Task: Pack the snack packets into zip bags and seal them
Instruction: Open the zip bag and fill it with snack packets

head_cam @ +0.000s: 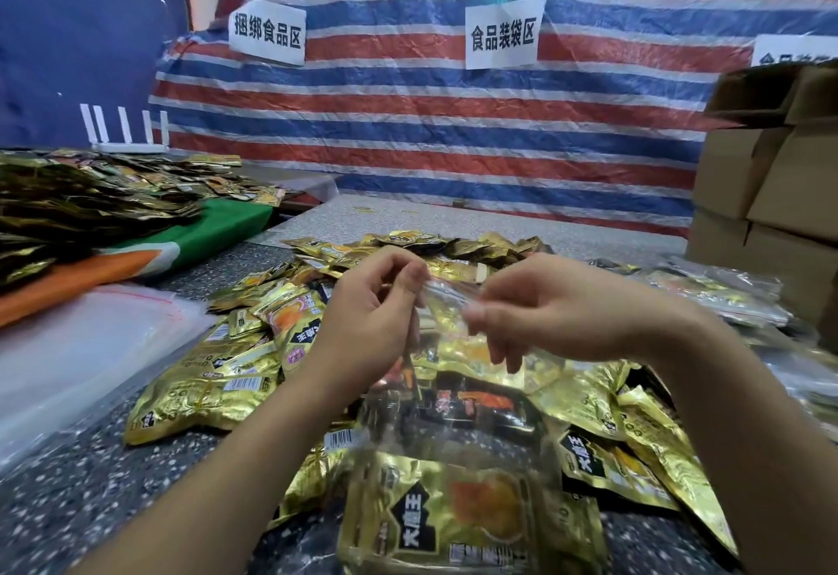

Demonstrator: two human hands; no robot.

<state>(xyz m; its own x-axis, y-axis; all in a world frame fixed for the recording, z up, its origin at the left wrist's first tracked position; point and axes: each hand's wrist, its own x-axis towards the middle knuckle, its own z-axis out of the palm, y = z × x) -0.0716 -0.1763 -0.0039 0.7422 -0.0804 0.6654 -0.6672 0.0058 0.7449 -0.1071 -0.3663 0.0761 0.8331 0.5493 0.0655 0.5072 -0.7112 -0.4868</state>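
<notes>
Left hand (372, 316) and right hand (539, 307), fingers curled, pinching the top edge of a clear zip bag (458, 393) holding gold snack packets (458, 511), raised over the loose packet pile (236, 370) on the speckled counter (90, 484)

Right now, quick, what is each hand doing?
Left hand: pinches the top edge of the clear zip bag.
Right hand: pinches the same top edge, further along.
</notes>
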